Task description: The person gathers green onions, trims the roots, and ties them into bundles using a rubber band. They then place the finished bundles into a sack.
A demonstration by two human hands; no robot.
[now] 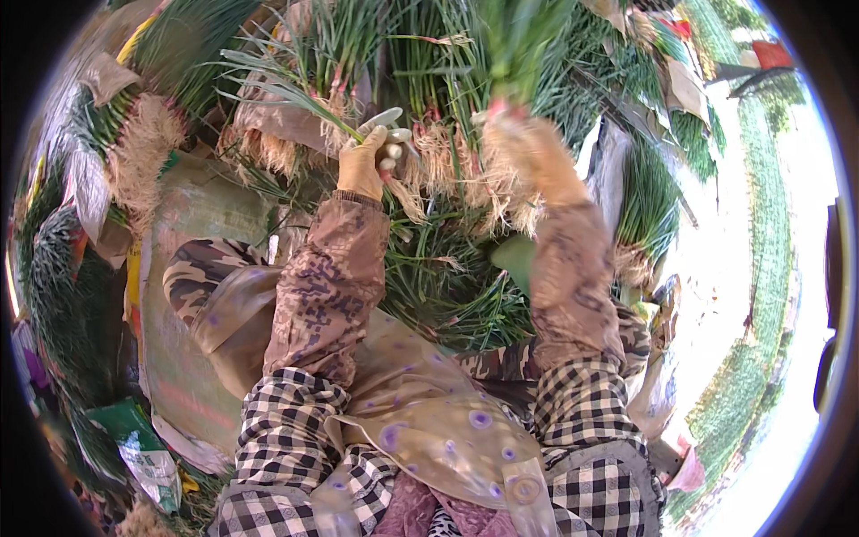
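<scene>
Gloved in pale yellow, my left hand [366, 158] is closed around a small green onion [321, 111], its leaves pointing up and left. Pale roots [406, 198] hang below that hand's fingers. My right hand [547, 158], blurred, grips a bunch of green onions [520, 50] near their reddish bases, leaves upward. Stringy roots [507, 181] dangle below the bunch. Between and behind the hands lie more green onions [433, 87] with roots towards me. Loose green onions [463, 282] are heaped between my knees, below both hands.
A tied bundle with thick roots [144, 151] stands at the left, beside a worn woven sack [201, 295]. At the right leans another bundle [647, 201]. A green and white printed bag [144, 450] lies lower left. A clear spotted plastic apron [429, 416] covers my lap.
</scene>
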